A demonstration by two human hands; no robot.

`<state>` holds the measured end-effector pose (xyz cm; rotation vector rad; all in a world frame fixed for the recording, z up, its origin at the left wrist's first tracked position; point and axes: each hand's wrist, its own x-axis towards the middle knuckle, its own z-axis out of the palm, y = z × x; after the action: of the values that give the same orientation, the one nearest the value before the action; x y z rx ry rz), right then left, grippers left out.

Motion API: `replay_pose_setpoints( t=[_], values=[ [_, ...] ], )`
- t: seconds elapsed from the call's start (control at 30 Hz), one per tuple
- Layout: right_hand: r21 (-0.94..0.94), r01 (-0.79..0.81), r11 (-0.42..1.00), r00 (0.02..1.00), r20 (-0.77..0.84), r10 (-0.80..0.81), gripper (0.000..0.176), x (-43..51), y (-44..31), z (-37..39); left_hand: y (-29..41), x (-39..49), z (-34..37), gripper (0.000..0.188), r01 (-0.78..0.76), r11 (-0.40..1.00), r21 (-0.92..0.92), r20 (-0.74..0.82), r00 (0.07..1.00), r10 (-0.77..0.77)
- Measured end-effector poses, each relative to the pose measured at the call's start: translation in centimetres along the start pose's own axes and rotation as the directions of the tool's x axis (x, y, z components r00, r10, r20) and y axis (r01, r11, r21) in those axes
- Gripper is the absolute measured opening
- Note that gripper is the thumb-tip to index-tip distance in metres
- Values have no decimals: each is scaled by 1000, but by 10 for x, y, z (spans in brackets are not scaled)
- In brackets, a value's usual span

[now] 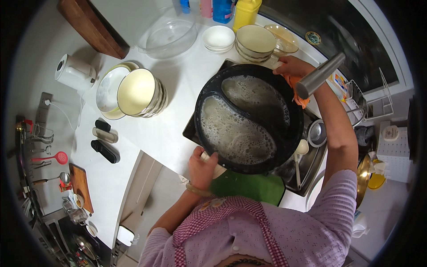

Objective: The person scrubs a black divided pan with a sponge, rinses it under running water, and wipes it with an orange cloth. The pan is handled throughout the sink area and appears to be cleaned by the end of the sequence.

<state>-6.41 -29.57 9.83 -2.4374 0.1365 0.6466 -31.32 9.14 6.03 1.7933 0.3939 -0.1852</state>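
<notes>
A black round pot (298, 133) with an S-shaped divider holds foamy, soapy water in both compartments. My left hand (202, 169) grips its pale handle at the near left. At the far right side, my right hand (293, 66) is closed on the opposite handle, partly hidden by the fingers. An orange cloth (297, 87) hangs just below that hand, against the pot's outside. The pot sits over the metal sink (312, 167), hiding much of it; whether it rests on anything is hidden. A metal faucet (320, 75) reaches in from the right, above my right forearm.
A ladle (298, 170) and a round metal strainer (317, 133) lie at the sink's right. Stacked bowls (136, 91) stand left; more bowls (256, 40), small white dishes (218, 36) and a clear plastic container (170, 36) stand behind. A green mat (248, 188) lies before me.
</notes>
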Motion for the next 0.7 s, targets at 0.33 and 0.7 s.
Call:
replay_pose_setpoints(
  t=[0.33,0.7],
  values=[
    [280,-16,960,996,86,-8,51,-19,20,-11,18,14,-22,20,-57,997,46,65,996,54],
    [-118,49,992,967,-242,-76,51,-71,9,11,31,52,-59,17,22,1000,-7,228,973,-20]
  ],
)
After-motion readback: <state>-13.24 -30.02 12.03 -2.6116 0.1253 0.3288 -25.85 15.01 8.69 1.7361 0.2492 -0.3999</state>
